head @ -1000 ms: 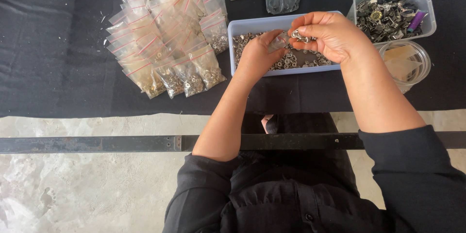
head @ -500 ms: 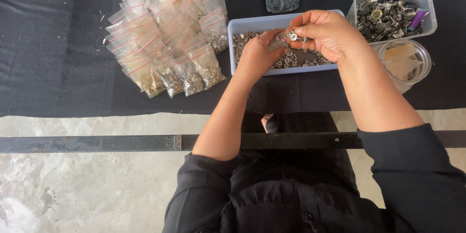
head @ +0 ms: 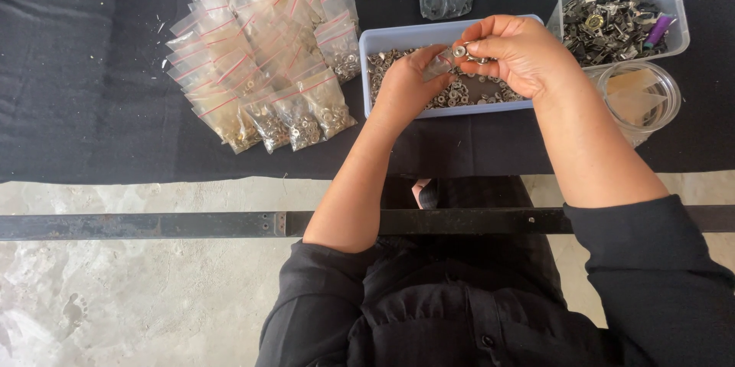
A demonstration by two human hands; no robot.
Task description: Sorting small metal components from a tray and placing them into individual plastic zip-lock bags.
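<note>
- Step in hand: small silver metal rings [head: 464,52] are being fed into a small clear plastic zip bag [head: 439,62]; the bag mouth is best kept spread and held over the tray, so that strays drop back.
- Left hand [head: 406,85]: fingers closed on the bag, above the pale blue rectangular plastic tray [head: 373,39] of loose rings.
- Right hand [head: 521,53]: fingertips pinched nearly shut on the rings, at the bag mouth.
- Left of the tray: a heap of filled clear bags with red seal strips [head: 268,61].

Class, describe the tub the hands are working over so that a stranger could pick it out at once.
On the black tablecloth, look just past the left hand and right hand. The pale blue tub sits there, full of small metal rings. The clear tub on its right holds darker metal parts instead.
</note>
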